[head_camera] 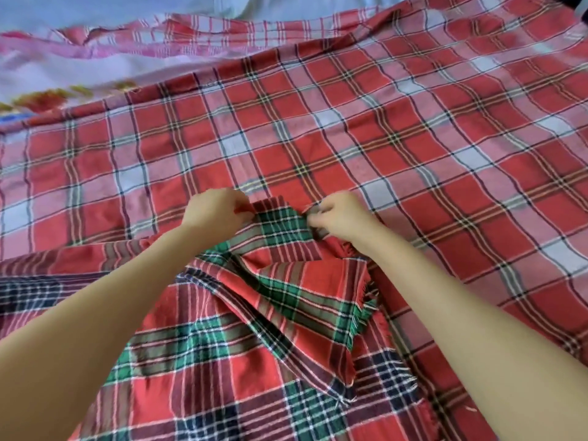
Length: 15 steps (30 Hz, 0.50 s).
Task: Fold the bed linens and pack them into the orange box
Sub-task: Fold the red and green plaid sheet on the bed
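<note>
We see woven cloth almost everywhere. The red plaid sheet (350, 128) spread flat looks like thin, matt cotton, its weave fine and its red faded to pink in bands. The red-and-green plaid blanket (241, 338) looks thicker and coarser, matt too, with a slightly fuzzy nap and frayed, fringed edges (366, 300) of loose thread. We pinch its folded corner with our bare left hand (216, 214) and right hand (340, 214). At far left the pale printed sheet (63, 78) looks smoother, with a faint sheen.
</note>
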Tool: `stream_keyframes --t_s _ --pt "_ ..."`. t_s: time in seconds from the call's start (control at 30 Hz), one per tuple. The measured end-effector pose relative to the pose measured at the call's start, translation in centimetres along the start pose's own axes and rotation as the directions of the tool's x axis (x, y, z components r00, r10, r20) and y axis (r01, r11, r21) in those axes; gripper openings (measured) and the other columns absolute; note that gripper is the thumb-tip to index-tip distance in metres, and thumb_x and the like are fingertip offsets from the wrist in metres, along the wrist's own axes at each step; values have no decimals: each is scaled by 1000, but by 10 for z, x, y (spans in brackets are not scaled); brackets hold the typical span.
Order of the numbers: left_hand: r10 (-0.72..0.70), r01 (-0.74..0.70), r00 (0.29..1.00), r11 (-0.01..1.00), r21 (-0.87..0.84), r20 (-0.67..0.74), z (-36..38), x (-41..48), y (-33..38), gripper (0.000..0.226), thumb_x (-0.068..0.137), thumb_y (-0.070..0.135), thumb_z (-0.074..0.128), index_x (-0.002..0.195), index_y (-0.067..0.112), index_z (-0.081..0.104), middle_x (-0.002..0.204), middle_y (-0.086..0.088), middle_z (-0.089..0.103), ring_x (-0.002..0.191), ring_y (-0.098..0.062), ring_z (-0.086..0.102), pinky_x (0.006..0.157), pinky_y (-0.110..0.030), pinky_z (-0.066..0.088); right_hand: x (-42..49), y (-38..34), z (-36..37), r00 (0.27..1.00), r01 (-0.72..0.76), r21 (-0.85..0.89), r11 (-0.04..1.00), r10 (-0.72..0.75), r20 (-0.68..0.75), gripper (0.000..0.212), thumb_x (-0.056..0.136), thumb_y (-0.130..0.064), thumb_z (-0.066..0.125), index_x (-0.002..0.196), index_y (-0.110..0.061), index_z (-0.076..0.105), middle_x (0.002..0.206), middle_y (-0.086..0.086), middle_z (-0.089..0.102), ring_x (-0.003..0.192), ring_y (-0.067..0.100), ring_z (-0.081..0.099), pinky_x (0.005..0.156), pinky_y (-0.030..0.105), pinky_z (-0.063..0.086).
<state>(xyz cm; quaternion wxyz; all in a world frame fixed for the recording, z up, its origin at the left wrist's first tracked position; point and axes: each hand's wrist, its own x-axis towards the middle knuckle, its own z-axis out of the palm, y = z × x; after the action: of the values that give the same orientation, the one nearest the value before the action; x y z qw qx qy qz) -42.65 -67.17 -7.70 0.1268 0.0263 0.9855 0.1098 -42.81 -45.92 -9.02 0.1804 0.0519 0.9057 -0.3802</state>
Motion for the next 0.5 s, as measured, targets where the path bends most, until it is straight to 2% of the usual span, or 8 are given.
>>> stream_keyframes --t_s 0.1,0.17,0.23,0.27,0.33,0.37,0.43,0.5 --pt "-24 10 997 981 -196 -74 -8 0 0 16 89 31 61 95 21 72 88 -4 69 82 -25 59 65 -29 40 -10 3 -33 932 118 4 993 -110 -346 15 80 -17 69 70 -12 60 56 -3 49 64 21 50 60 29 35" --pt "-15 -2 996 982 -189 -87 -2 7 8 15 90 27 59 95 18 70 90 -5 69 86 -28 60 66 -29 40 -14 2 -37 906 158 -41 987 -162 -391 15 85 -16 65 76 -7 58 62 -1 49 66 20 47 58 29 31" --pt "-44 33 997 986 -163 -65 9 15 15 15 90 22 58 101 17 68 99 -7 69 93 -30 60 70 -30 43 -9 1 -31 961 98 213 972 -36 -276 11 86 -13 65 80 -5 60 69 1 52 68 15 47 60 27 33" --pt "-71 62 997 982 -177 -44 15 19 16 16 90 20 58 103 16 67 102 -7 68 96 -30 60 72 -31 44 -5 1 -28 990 15 389 921 41 -134 10 86 -12 65 78 -8 61 70 -1 54 69 12 49 63 23 34" --pt "-99 94 995 975 -201 -16 22 22 15 16 90 18 58 103 15 67 104 -8 68 97 -30 60 75 -33 46 2 5 -28 982 -180 591 787 105 159 14 86 -11 65 74 -15 60 68 -6 61 69 6 56 66 19 39" --pt "-100 94 995 973 -210 -16 24 23 14 16 90 18 58 103 14 67 103 -7 68 97 -30 60 76 -33 47 5 9 -29 965 -235 650 723 91 247 16 86 -9 63 73 -17 60 65 -8 63 66 5 59 64 19 43" --pt "-96 84 995 962 -260 -34 26 23 11 14 90 17 59 100 13 67 99 -7 68 94 -29 60 76 -34 48 13 15 -29 955 -252 717 650 46 295 17 85 -2 62 75 -16 60 63 -5 65 62 9 62 61 20 50" --pt "-85 64 995 951 -303 -58 29 23 9 10 89 17 60 95 13 67 91 -5 66 90 -28 60 74 -33 47 20 18 -28 983 -156 718 678 39 178 22 80 7 63 75 -14 59 68 -1 62 66 12 60 68 25 51"
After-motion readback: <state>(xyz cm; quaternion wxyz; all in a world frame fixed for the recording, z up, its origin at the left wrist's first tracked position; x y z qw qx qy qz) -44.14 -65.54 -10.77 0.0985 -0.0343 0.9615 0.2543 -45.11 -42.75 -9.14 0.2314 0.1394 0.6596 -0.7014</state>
